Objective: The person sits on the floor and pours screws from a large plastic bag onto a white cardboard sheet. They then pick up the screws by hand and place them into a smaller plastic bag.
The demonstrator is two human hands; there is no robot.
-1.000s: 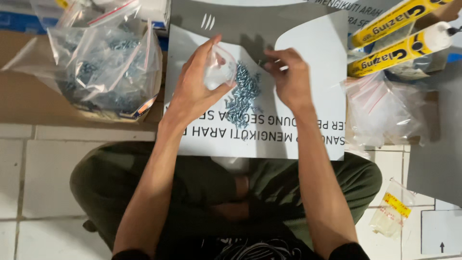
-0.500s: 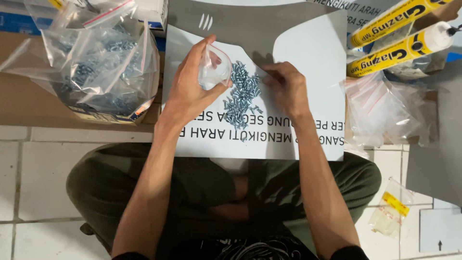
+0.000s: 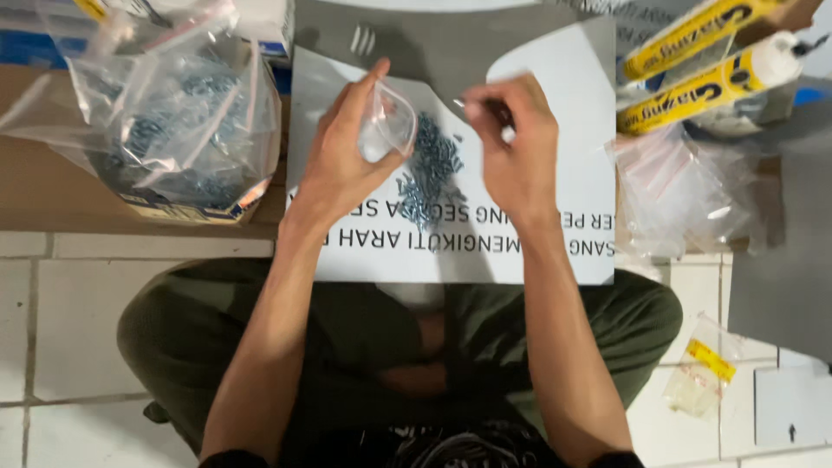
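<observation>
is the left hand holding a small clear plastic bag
Yes, the left hand pinches a small clear bag just above the pile of screws on the white board.

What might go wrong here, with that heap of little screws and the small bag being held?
The left hand holds a small clear bag above the loose pile of screws; if the right hand misses its narrow mouth, screws may drop. The pile lies on a smooth white sheet that reaches past the edge over the person's lap, so screws might roll off onto the tiled floor.
</observation>
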